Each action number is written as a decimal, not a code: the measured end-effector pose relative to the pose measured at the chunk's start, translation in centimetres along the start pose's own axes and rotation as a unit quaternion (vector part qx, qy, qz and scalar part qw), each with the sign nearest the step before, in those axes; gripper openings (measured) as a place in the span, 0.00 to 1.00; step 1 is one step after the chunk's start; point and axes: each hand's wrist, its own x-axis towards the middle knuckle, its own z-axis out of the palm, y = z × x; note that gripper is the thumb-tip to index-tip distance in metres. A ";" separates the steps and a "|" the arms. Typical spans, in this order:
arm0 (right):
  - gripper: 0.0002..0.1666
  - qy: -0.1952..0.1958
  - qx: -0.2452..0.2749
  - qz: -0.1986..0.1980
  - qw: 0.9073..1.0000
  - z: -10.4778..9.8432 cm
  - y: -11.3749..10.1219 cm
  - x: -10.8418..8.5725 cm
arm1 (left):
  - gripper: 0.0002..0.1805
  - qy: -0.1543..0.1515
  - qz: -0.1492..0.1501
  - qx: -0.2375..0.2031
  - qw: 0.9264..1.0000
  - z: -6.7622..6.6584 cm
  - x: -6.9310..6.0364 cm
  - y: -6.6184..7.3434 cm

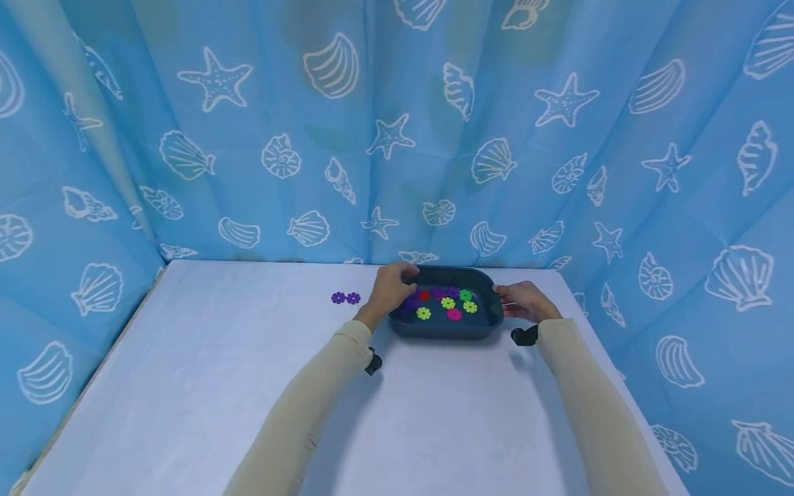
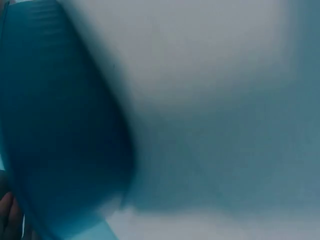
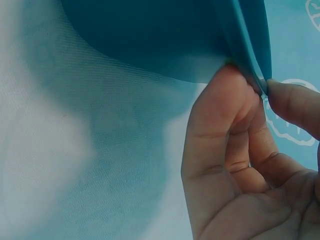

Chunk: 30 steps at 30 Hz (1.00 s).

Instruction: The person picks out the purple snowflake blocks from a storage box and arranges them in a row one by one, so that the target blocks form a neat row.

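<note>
A dark tray at the far side of the table holds several flower-shaped discs, among them a pink one, a red one and a green one. My left hand grips the tray's left rim, its fingers partly hidden. On the right side, my right hand pinches the rim; the right wrist view shows the thumb and curled fingers of that hand meeting on the tray edge. In the left wrist view the tray wall fills the left side, with fingers at the lower corner.
Two purple discs lie side by side on the white table, left of the tray. Behind the tray and at both sides hangs a blue curtain with white shells and starfish. Black wrist devices sit under both wrists.
</note>
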 end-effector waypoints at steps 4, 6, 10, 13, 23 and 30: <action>0.28 0.004 -0.003 0.011 1.000 0.2 0.0 0.0 | 0.17 -0.032 -0.043 0.023 0.998 1.0 -0.1 0.2; 0.28 0.007 -0.004 0.014 1.000 0.3 0.0 0.0 | 0.18 -0.051 -0.062 0.041 0.996 1.1 0.0 0.4; 0.29 0.011 -0.001 0.012 1.000 0.2 -0.1 0.0 | 0.19 -0.084 -0.084 0.091 0.989 0.9 0.4 0.8; 0.29 0.011 0.001 0.010 1.000 0.1 -0.1 0.0 | 0.18 -0.113 -0.086 0.134 0.981 0.9 0.7 1.0; 0.29 0.010 -0.005 0.014 1.000 0.1 0.3 0.3 | 0.07 -0.136 -0.025 0.302 0.943 2.3 0.5 0.8; 0.29 0.012 0.004 0.016 1.000 0.0 0.2 0.2 | 0.09 -0.137 -0.018 0.337 0.931 2.9 0.3 0.9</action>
